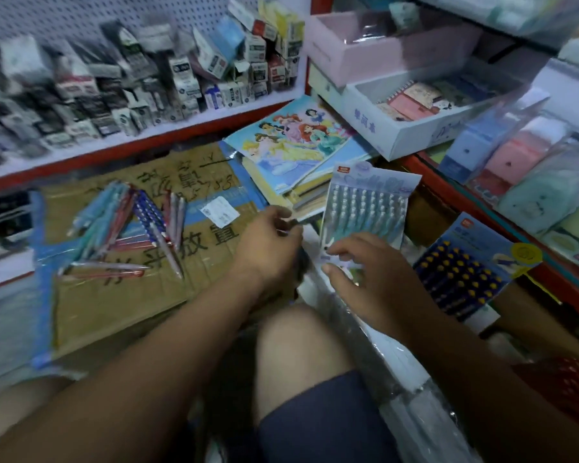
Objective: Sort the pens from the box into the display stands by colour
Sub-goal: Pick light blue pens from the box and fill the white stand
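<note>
Left hand (268,242): positioned over the right edge of the flattened cardboard (121,295), back of the hand facing up. Its fingers (281,213) are curled inward with the tips close to the thumb. Motion blur hides the tips, so it cannot be told whether they pinch anything.

Right hand (371,279): positioned at the near edge of the pale-blue display stand (368,202). The fingers are spread and nearly straight, not clenched. The fingertips (340,249) touch the stand's lower margin, and the thumb lies apart below it. Nothing is gripped.

Pale-blue display stand: a tilted card carrying rows of light-coloured pens, with its top edge leaning against the stack of colouring books (291,138).

Dark-blue display stand (462,272): located just beside the right hand, on the right. It holds rows of dark pens with yellow tips.

Loose pens (124,225): a scattered heap in blue, red, teal and patterned navy. It lies on the left half of the cardboard, toward the far edge and well apart from both hands. Several pens fan out toward the cardboard's centre.

Surroundings: a red-edged shelf (147,135) behind the cardboard carries small cartons (181,78). A white box (398,128) of notebooks sits at the shelf corner above the colouring books. The person's knee (298,345) is between the forearms.
</note>
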A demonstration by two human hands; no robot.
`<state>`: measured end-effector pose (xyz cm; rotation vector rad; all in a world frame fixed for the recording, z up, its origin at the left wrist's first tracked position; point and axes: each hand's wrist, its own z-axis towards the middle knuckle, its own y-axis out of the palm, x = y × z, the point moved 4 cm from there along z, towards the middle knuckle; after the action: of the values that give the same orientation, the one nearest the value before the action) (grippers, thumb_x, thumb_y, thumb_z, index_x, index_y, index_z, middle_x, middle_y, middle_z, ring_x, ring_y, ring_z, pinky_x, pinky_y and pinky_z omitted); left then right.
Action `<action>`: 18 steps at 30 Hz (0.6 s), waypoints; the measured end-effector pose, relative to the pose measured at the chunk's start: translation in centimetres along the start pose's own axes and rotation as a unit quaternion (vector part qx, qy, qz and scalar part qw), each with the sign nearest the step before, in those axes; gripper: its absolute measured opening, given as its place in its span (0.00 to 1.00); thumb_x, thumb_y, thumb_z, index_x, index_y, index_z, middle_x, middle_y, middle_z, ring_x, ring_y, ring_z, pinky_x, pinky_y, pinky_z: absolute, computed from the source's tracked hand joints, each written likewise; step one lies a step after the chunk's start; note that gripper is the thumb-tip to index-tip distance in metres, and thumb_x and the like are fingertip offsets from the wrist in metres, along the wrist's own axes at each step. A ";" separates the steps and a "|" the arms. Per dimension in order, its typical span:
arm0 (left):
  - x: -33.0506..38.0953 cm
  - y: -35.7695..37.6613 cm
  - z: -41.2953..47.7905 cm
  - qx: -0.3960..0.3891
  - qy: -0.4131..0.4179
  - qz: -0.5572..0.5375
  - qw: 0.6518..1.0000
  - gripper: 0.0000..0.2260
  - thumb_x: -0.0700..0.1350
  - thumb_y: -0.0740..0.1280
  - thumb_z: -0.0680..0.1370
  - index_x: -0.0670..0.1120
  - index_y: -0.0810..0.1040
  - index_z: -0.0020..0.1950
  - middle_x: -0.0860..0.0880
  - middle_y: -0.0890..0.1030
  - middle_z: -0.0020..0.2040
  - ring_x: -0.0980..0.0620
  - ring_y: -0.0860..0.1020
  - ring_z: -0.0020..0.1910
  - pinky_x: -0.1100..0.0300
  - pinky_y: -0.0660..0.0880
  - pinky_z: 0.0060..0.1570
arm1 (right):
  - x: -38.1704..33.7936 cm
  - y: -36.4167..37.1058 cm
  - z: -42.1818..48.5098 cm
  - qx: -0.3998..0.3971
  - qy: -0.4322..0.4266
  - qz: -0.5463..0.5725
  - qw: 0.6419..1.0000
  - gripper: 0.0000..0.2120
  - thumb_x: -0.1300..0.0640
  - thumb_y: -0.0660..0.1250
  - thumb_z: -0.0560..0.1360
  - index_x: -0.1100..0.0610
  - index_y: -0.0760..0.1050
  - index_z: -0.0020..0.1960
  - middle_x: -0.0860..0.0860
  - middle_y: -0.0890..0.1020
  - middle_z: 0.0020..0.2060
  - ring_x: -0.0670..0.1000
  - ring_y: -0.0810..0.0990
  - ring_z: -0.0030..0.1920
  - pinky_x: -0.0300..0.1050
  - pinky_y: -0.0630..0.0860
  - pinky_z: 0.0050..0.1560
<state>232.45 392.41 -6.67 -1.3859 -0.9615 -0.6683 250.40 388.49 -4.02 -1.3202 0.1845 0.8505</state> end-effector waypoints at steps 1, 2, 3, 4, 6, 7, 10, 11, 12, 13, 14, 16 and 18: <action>-0.7 -2.4 0.0 0.024 -0.001 0.022 0.999 0.10 0.48 0.68 0.79 0.48 0.77 0.59 0.50 0.82 0.48 0.51 0.81 0.46 0.56 0.77 0.46 | -1.2 0.9 0.8 -0.013 -0.008 0.008 1.000 0.12 0.47 0.66 0.74 0.53 0.79 0.51 0.48 0.79 0.45 0.48 0.78 0.47 0.41 0.73 0.49; -1.4 -4.8 -0.1 0.047 -0.002 0.042 0.998 0.09 0.47 0.68 0.78 0.48 0.78 0.58 0.50 0.83 0.47 0.52 0.81 0.45 0.58 0.76 0.44 | -2.4 2.0 1.7 -0.027 -0.016 0.013 0.999 0.11 0.48 0.66 0.73 0.52 0.80 0.51 0.47 0.80 0.44 0.47 0.79 0.46 0.43 0.75 0.47; -2.4 -7.0 -0.2 0.065 -0.005 0.059 0.996 0.09 0.46 0.68 0.78 0.48 0.78 0.57 0.51 0.83 0.46 0.52 0.81 0.43 0.58 0.76 0.43 | -3.6 3.2 2.6 -0.043 -0.021 0.016 0.999 0.09 0.48 0.67 0.73 0.51 0.80 0.50 0.46 0.79 0.43 0.46 0.79 0.45 0.44 0.77 0.46; -3.3 -9.0 -0.5 0.080 -0.010 0.073 0.994 0.09 0.47 0.68 0.78 0.48 0.79 0.57 0.51 0.83 0.45 0.53 0.81 0.43 0.58 0.77 0.43 | -4.6 4.4 3.5 -0.056 -0.030 0.016 0.998 0.08 0.48 0.67 0.73 0.50 0.80 0.50 0.44 0.78 0.41 0.46 0.79 0.44 0.45 0.77 0.45; -5.6 -12.6 -1.0 0.104 -0.034 0.095 0.990 0.09 0.48 0.68 0.78 0.48 0.79 0.57 0.52 0.83 0.46 0.53 0.81 0.44 0.55 0.79 0.47 | -6.4 7.2 5.5 -0.082 -0.052 0.006 0.995 0.06 0.50 0.69 0.74 0.50 0.80 0.50 0.42 0.76 0.40 0.46 0.78 0.43 0.45 0.77 0.45; -6.9 -14.1 -1.2 0.115 -0.048 0.105 0.987 0.09 0.48 0.68 0.78 0.49 0.80 0.57 0.52 0.83 0.46 0.53 0.81 0.45 0.55 0.79 0.48 | -7.2 8.7 6.4 -0.100 -0.058 0.002 0.993 0.06 0.51 0.70 0.75 0.51 0.81 0.50 0.43 0.76 0.40 0.45 0.77 0.43 0.45 0.77 0.46; -10.5 -17.9 -1.8 0.148 -0.076 0.127 0.978 0.07 0.48 0.68 0.77 0.47 0.81 0.52 0.50 0.83 0.44 0.50 0.82 0.44 0.55 0.78 0.47 | -8.7 13.5 8.9 -0.169 -0.032 0.012 0.985 0.06 0.51 0.71 0.75 0.50 0.81 0.50 0.45 0.81 0.42 0.45 0.78 0.44 0.47 0.78 0.48; -11.7 -18.8 -2.0 0.151 -0.087 0.134 0.976 0.06 0.47 0.69 0.77 0.47 0.81 0.52 0.49 0.83 0.43 0.50 0.82 0.44 0.55 0.78 0.46 | -9.1 15.3 9.6 -0.190 -0.018 0.011 0.982 0.05 0.50 0.71 0.75 0.50 0.81 0.50 0.45 0.82 0.43 0.46 0.79 0.45 0.47 0.79 0.49; -12.9 -19.5 -2.2 0.149 -0.104 0.139 0.974 0.06 0.47 0.69 0.78 0.46 0.81 0.52 0.48 0.83 0.43 0.49 0.81 0.43 0.56 0.77 0.45 | -9.4 16.9 10.1 -0.205 -0.009 0.006 0.979 0.05 0.50 0.71 0.75 0.51 0.81 0.49 0.46 0.83 0.43 0.47 0.80 0.45 0.48 0.79 0.49; -14.2 -20.1 -2.4 0.147 -0.121 0.136 0.972 0.06 0.46 0.69 0.78 0.46 0.81 0.52 0.47 0.83 0.43 0.49 0.81 0.43 0.57 0.76 0.43 | -9.7 18.4 10.6 -0.217 0.000 0.000 0.976 0.05 0.50 0.71 0.75 0.51 0.81 0.47 0.47 0.83 0.42 0.49 0.80 0.45 0.49 0.79 0.48; -15.4 -20.6 -2.5 0.146 -0.139 0.120 0.972 0.05 0.45 0.69 0.78 0.45 0.81 0.51 0.47 0.83 0.42 0.48 0.82 0.43 0.58 0.75 0.42 | -10.1 19.8 11.0 -0.225 0.010 -0.003 0.974 0.05 0.51 0.71 0.75 0.52 0.81 0.47 0.48 0.83 0.42 0.50 0.80 0.45 0.49 0.79 0.48; -17.2 -21.4 -2.4 0.151 -0.174 0.082 0.970 0.05 0.43 0.69 0.77 0.45 0.80 0.52 0.47 0.83 0.41 0.48 0.82 0.41 0.58 0.76 0.38 | -10.6 21.9 11.5 -0.238 0.026 -0.012 0.971 0.05 0.52 0.71 0.74 0.54 0.81 0.45 0.50 0.84 0.41 0.52 0.81 0.45 0.48 0.79 0.46; -18.2 -21.9 -2.1 0.160 -0.189 0.052 0.967 0.06 0.43 0.69 0.76 0.47 0.79 0.52 0.48 0.83 0.41 0.48 0.83 0.41 0.55 0.79 0.39 | -11.0 23.6 11.7 -0.247 0.026 -0.028 0.968 0.07 0.51 0.72 0.74 0.54 0.79 0.42 0.51 0.83 0.39 0.53 0.81 0.42 0.46 0.77 0.43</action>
<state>205.16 385.35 -11.32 -1.2834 -1.2273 -0.1564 223.78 394.27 -12.63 -1.8062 -0.0295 0.8444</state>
